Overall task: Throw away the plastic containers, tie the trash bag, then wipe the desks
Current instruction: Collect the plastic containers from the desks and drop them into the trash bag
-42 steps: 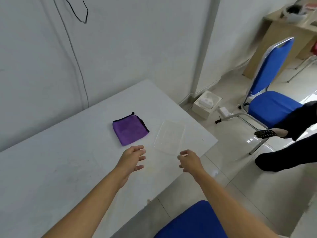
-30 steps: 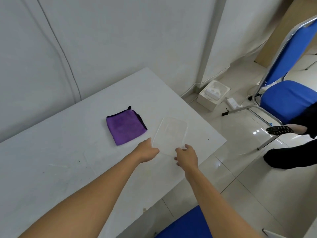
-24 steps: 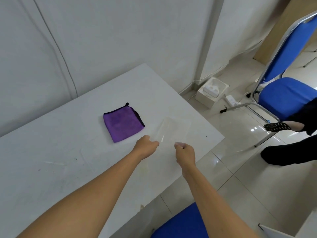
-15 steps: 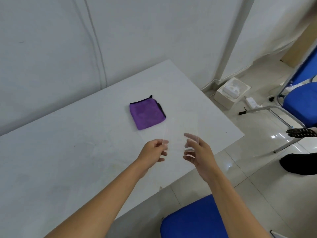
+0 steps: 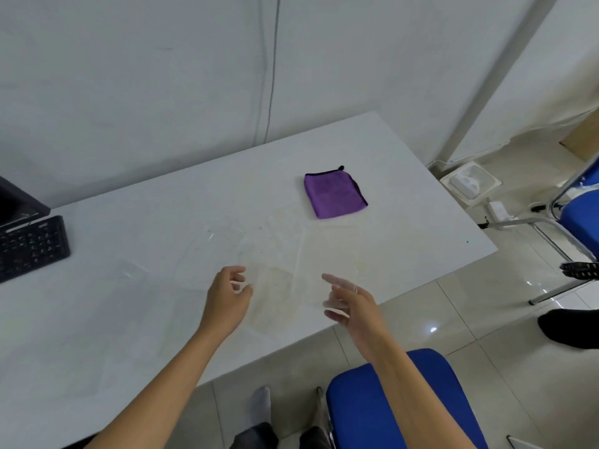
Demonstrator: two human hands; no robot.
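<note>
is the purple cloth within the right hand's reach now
Probably yes: the cloth lies on the desk beyond the right hand; only the clear lid, which it and the left hand hold up, is in the way.

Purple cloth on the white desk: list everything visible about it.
The purple folded cloth looks like soft microfibre, folded into a rough square, with dark trim along its far and right edges and a small dark loop at the far corner. It lies flat on the white desk, toward the desk's far right part. Nothing rests on it, and the left hand and right hand are well clear of it.
</note>
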